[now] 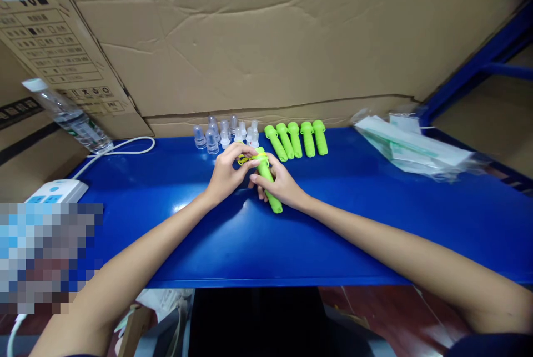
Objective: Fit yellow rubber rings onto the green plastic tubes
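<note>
A lime-green torch-shaped tube [270, 189] is held slantwise over the blue table, its wider ringed end pointing away from me. My right hand [281, 184] is wrapped round its body from the right. At the wider end my left hand [230, 169] pinches a thin yellow cord [242, 161] beside the yellow ring on the tube. Part of the cord hides behind my left fingers. Just beyond my hands stand clear domed caps [212, 141] and small white-based clear pieces [225, 136]. To their right, several matching green tubes [295, 140] lie in a row.
Clear plastic bags with white sheets [410, 143] lie at the back right of the blue table [350, 224]. A water bottle [77, 118] leans against cardboard [258, 40] at the left, near a white cable [133, 143] and power strip [58, 193]. Blue metal framing [478, 68] rises at right.
</note>
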Motion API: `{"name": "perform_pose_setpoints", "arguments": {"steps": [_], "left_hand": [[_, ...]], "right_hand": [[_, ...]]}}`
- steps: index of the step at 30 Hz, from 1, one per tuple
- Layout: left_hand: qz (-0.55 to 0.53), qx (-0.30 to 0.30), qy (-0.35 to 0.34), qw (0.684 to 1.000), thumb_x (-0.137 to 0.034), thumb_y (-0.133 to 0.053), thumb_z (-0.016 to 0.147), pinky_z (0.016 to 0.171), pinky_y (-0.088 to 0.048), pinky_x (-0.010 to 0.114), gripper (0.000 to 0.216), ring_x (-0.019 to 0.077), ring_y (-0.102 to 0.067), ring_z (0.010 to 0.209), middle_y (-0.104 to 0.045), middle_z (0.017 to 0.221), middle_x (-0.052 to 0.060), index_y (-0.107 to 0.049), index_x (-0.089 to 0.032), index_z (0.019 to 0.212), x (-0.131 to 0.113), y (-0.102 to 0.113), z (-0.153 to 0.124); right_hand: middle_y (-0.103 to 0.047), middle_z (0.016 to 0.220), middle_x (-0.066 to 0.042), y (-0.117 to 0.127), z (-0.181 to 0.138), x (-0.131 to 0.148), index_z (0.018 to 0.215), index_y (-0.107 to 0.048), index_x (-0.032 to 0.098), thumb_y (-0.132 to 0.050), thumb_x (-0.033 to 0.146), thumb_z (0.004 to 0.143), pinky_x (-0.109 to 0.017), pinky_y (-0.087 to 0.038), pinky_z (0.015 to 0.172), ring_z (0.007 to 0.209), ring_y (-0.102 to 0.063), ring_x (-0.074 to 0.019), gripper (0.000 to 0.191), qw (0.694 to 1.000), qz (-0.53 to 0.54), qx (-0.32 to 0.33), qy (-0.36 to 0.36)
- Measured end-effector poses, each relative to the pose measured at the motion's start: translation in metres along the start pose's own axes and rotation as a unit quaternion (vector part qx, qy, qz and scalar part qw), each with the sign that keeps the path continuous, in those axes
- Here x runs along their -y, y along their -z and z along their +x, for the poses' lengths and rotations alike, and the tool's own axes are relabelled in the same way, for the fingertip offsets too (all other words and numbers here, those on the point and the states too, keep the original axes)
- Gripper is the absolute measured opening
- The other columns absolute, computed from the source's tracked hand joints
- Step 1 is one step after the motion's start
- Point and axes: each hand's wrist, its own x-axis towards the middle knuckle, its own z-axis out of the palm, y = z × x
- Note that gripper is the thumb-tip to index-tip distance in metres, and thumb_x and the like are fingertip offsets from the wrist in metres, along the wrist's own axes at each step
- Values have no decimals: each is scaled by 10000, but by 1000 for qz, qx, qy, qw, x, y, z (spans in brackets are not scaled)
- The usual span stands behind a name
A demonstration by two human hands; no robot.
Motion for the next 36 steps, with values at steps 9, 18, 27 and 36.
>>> {"name": "perform_pose_setpoints", "arguments": {"steps": [9,18,27,36], "left_hand": [[9,35,23,999,-177,-657,878,760,-492,254,27,133,-618,802,-663,858,19,-634,-165,872,2,1,1],[40,25,-7,999,-189,-672,879,743,-491,249,70,134,-620,815,-670,889,27,-625,-170,927,3,3,2],[39,38,-16,998,-180,-657,891,735,-489,250,28,136,-617,790,-662,839,23,-637,-164,880,1,2,1],[43,12,-38,998,-225,-613,930,784,-504,278,85,151,-608,884,-646,966,54,-599,-172,995,-5,2,2]], "right_hand": [[-646,659,65,2,0,-2,1227,-363,225,-717,360,805,-212,-475,346,398,-573,-109,567,1000,-18,-12,10],[-637,669,61,1,1,-5,1257,-369,239,-689,358,824,-218,-472,344,394,-564,-105,551,1000,-20,-21,8],[-645,667,50,2,-2,-5,1256,-389,192,-576,411,853,-220,-471,345,394,-576,-120,495,998,-42,-37,21],[-626,664,34,4,-8,-5,1578,-104,138,-463,514,955,-280,-532,508,529,-630,-165,812,996,-54,-34,69]]}}
